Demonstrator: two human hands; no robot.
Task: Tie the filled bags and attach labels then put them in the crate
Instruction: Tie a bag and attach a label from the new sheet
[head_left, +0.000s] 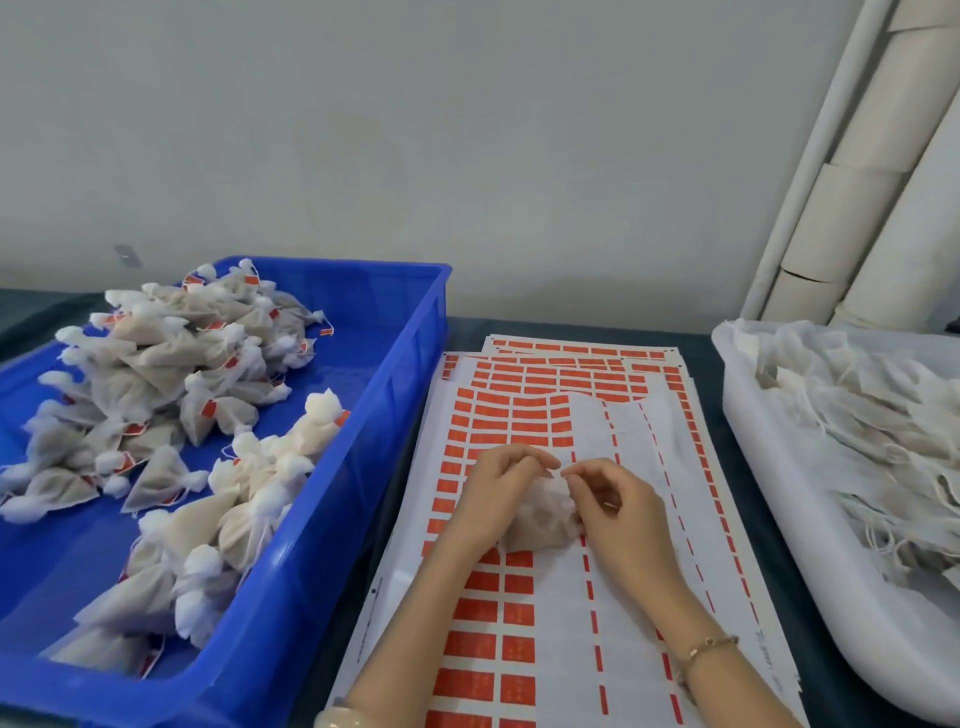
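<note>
Filled bag (540, 519): white mesh, beige contents, lumpy, top crumpled. Long axis roughly near–far, with the gathered neck at the far end toward the wall and the fat base toward the person. Sits on label sheets (561, 623), between both hands. Left hand (498, 491) curled round its left flank. Right hand (618, 506) pinches the neck, narrow grip. Blue crate (363, 441) of tied bags at left, white tray (769, 493) at right.
</note>
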